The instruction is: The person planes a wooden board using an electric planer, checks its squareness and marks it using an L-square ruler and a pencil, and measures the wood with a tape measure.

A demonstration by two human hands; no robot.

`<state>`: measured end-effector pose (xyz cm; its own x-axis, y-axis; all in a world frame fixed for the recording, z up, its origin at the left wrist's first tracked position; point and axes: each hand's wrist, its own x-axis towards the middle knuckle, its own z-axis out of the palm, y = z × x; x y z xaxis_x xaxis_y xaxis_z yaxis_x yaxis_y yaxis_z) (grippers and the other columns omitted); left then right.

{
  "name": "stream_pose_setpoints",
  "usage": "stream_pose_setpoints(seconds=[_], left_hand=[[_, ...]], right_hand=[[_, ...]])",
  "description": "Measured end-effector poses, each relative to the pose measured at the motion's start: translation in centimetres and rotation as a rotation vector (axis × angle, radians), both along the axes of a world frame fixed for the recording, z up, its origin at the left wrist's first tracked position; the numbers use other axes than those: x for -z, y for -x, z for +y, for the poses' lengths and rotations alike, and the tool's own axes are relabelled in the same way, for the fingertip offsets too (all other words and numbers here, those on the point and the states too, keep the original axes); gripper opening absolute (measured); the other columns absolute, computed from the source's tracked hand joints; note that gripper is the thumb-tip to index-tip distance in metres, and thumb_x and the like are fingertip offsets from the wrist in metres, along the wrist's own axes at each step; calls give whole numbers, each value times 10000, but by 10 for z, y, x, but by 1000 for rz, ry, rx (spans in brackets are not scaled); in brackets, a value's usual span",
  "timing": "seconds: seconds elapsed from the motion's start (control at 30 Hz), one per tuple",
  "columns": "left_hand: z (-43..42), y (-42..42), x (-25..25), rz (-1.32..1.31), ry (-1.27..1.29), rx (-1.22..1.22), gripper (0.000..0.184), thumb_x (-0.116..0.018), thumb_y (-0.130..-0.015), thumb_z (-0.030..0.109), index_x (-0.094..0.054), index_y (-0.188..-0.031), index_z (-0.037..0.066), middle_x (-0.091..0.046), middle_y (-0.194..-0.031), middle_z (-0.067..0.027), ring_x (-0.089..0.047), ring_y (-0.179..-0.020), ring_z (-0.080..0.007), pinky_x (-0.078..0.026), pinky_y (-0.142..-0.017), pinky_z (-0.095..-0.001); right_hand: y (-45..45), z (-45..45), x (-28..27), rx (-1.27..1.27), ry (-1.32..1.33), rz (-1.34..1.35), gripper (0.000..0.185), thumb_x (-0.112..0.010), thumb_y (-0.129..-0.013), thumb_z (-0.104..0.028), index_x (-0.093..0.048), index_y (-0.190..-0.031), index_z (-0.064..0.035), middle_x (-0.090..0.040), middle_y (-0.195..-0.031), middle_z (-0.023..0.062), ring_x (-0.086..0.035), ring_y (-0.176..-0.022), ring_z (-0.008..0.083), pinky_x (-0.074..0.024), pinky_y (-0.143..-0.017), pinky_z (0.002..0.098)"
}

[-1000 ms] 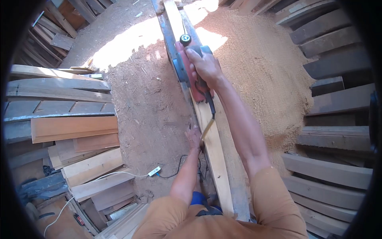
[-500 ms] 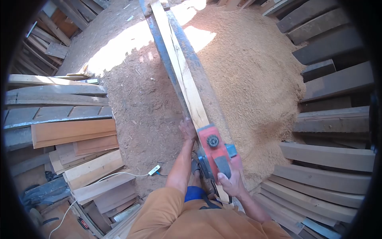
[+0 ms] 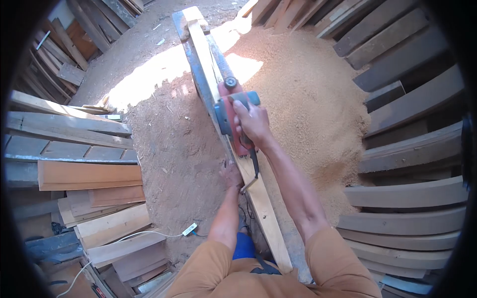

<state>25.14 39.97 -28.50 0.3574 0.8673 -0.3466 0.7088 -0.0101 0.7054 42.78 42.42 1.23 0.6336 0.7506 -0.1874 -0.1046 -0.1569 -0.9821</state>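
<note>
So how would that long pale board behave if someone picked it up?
The pale board would probably stay stiff, looking like straight, solid wood. Its length could make it unwieldy if lifted by one end. Its squared near end suggests it wouldn't roll easily.

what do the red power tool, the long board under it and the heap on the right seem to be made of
Red power tool: probably smooth moulded plastic, from its coloured casing, though painted metal is possible.
Long board: wood, apparently unvarnished; it's pale with a dark knot-like mark.
Heap: likely loose sawdust or shavings, being tan and grainy.
</note>
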Motion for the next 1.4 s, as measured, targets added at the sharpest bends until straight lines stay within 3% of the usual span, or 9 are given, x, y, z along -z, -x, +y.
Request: stream_pose_setpoints(seconds=[0.2,0.33,0.43,0.53,0.63,0.77,1.0,1.23,1.4], left_hand=[[-5,-1,-32,86,8,18,588,-341,-1074,436,-395,-1592,164,-544,-1450,-258,-477,-1340,-457,-277,-1190,-543],[4,8,-77,202,112,107,614,-325,-1076,502,-347,-1620,218,-528,-1473,-274,-423,-1407,-455,-261,-1208,-535],[13,40,-54,126,51,284,677,-319,-1058,585,-313,-1631,225,-523,-1458,-325,-428,-1414,-486,-287,-1200,-534],[-28,79,-108,24,212,187,756,-347,-1027,649,-304,-1629,194,-523,-1444,-348,-442,-1394,-522,-329,-1178,-538],[-101,104,-106,-109,169,158,787,-406,-1002,655,-324,-1617,170,-609,-1300,-368,-530,-1287,-541,-378,-1130,-545],[-218,130,-111,-136,138,246,785,-529,-987,551,-309,-1612,130,-667,-1188,-348,-640,-1151,-500,-485,-1022,-511],[-346,194,-136,-121,259,258,859,-593,-955,519,-245,-1631,121,-674,-1255,-300,-647,-1181,-466,-492,-1043,-478],[-378,239,-145,80,365,489,998,-677,-858,626,-267,-1638,159,-609,-1359,-322,-580,-1294,-452,-436,-1119,-454],[-368,249,-136,-6,406,553,1104,-733,-814,632,-234,-1638,93,-560,-1424,-326,-530,-1354,-451,-404,-1155,-434]], right_hand=[[71,-170,-16,131,-101,347,347,-559,-1061,-367,-603,-1189,-47,-529,-729,-24,-487,-557,60,-431,-506,231],[124,-299,-27,187,124,315,315,-570,-1055,-358,-562,-1134,-53,-537,-737,-18,-508,-577,80,-437,-520,247],[164,-390,-27,220,309,215,311,-580,-1037,-346,-586,-1108,-44,-560,-735,-12,-532,-577,88,-455,-526,262],[196,-471,-17,288,399,198,356,-609,-1024,-390,-615,-1097,-41,-570,-712,-2,-519,-533,80,-429,-498,245],[217,-540,0,260,534,180,404,-663,-982,-360,-622,-1197,-20,-600,-693,13,-573,-549,93,-465,-499,278],[245,-591,0,146,624,200,638,-683,-972,-347,-506,-1453,33,-626,-682,42,-576,-543,109,-452,-487,292],[283,-659,40,-61,618,126,552,-674,-956,-453,-660,-1273,-1,-674,-784,89,-631,-637,169,-512,-590,346],[309,-683,87,4,632,245,520,-694,-923,-481,-686,-1178,-28,-667,-774,77,-642,-663,186,-517,-605,358],[309,-683,108,-6,625,180,476,-687,-920,-457,-693,-1163,-48,-636,-711,44,-622,-640,167,-508,-597,348]])
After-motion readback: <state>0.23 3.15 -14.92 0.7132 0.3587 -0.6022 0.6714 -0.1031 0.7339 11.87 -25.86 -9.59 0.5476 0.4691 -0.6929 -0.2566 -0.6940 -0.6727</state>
